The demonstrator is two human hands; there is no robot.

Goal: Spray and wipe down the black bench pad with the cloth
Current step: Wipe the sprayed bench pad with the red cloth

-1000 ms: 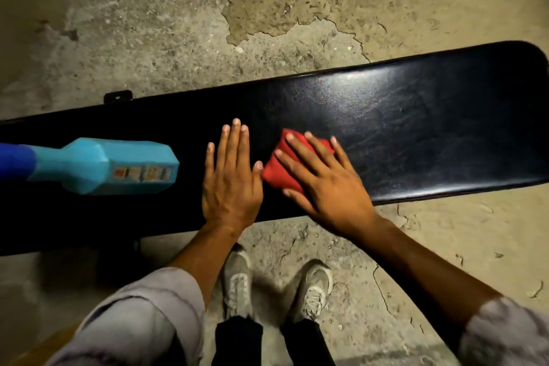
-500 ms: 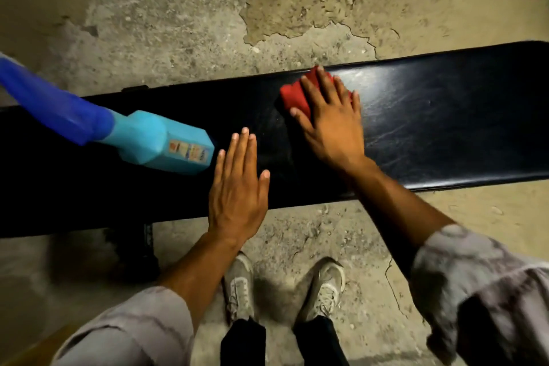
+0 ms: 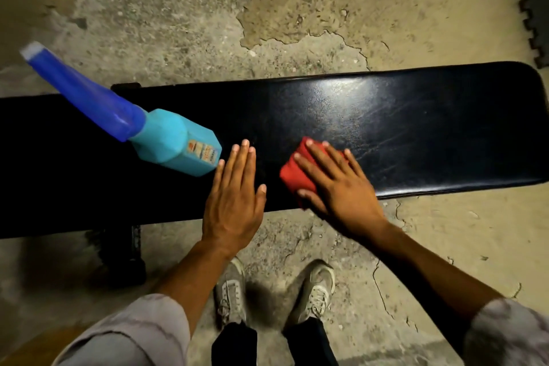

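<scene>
Near the front edge of the long black padded bench pad (image 3: 416, 134), the right hand (image 3: 341, 184) presses flat, fingers spread, on the soft folded red cloth (image 3: 292, 172); the left hand (image 3: 234, 202) rests open. The cloth looks limp, best held under the palm.

We get one head-worn wide-angle view, looking steeply down, close over the bench pad (image 3: 416, 128) mid-frame, shoes (image 3: 231, 291) at bottom centre.
</scene>
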